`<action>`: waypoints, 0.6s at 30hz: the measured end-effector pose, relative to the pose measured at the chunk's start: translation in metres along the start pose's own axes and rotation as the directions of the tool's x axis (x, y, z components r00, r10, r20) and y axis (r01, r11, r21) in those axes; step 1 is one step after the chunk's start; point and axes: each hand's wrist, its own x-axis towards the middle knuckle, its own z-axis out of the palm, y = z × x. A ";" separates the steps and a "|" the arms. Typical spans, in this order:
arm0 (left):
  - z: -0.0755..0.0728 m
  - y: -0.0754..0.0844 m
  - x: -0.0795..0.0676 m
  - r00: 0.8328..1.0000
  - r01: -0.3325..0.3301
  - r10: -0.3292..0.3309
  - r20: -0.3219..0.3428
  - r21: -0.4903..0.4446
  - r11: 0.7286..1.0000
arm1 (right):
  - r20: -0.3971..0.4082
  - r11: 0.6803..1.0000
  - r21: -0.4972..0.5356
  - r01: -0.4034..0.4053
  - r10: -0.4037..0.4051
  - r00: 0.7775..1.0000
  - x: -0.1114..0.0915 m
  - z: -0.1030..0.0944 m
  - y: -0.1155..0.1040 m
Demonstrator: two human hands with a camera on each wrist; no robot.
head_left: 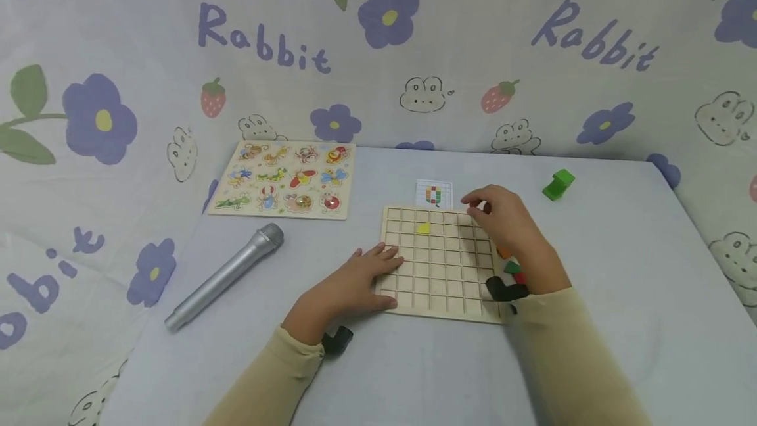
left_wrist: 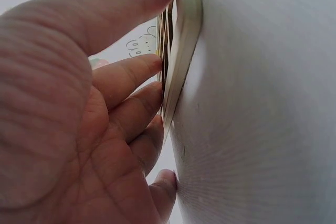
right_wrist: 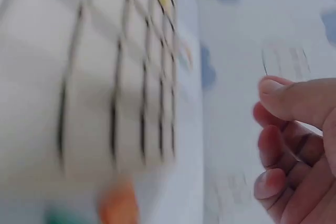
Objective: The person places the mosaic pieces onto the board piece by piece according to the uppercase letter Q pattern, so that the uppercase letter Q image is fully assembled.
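Note:
A wooden grid board (head_left: 437,268) lies on the table with one yellow piece (head_left: 423,228) in its upper left part. My left hand (head_left: 361,281) rests at the board's left edge, fingers spread over the rim; in the left wrist view the thumb and fingertips touch that edge. Above the board's upper right corner hovers my right hand (head_left: 503,215), fingers loosely bent. Nothing shows between its thumb (right_wrist: 273,87) and fingers. A small pattern card (head_left: 434,194) with a coloured letter-like figure lies just behind the board.
Orange (head_left: 503,252), green (head_left: 512,267) and red (head_left: 520,278) pieces lie by the board's right edge, partly behind the right wrist. A green block (head_left: 558,184) stands farther right. To the left are an insect puzzle board (head_left: 284,179) and a silver microphone (head_left: 225,278).

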 end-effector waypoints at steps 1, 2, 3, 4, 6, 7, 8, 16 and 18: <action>0.000 0.001 0.000 1.000 0.000 0.000 0.001 -0.003 1.000 | 0.005 1.000 -0.011 -0.027 0.028 1.000 -0.005 -0.010 0.008; 0.000 0.001 0.000 1.000 -0.001 0.001 0.002 -0.007 1.000 | 0.015 0.998 -0.028 -0.057 0.058 0.998 -0.010 -0.018 0.017; 0.000 0.001 0.001 1.000 0.000 0.000 0.004 -0.007 1.000 | 0.025 0.995 -0.049 -0.086 0.087 0.996 -0.015 -0.025 0.027; -0.001 0.001 0.000 1.000 0.001 -0.001 0.004 -0.010 1.000 | 0.042 0.992 -0.070 -0.109 0.112 0.993 -0.018 -0.030 0.037; -0.001 0.001 0.000 1.000 0.005 -0.005 0.006 -0.010 1.000 | 0.086 0.982 -0.099 -0.158 0.167 0.982 -0.025 -0.036 0.054; 0.000 0.000 0.000 1.000 0.006 -0.006 0.006 -0.006 1.000 | 0.106 0.978 -0.113 -0.175 0.187 0.976 -0.028 -0.036 0.061; 0.000 0.000 0.000 1.000 0.006 -0.006 0.005 -0.002 1.000 | 0.130 0.975 -0.123 -0.187 0.203 0.971 -0.031 -0.037 0.067; 0.002 -0.002 0.002 1.000 0.004 -0.004 0.004 -0.011 1.000 | 0.192 0.976 -0.133 -0.172 0.196 0.962 -0.045 -0.031 0.088; 0.003 -0.001 0.003 1.000 0.002 -0.002 0.003 -0.012 1.000 | 0.182 0.976 -0.136 -0.171 0.194 0.964 -0.046 -0.030 0.090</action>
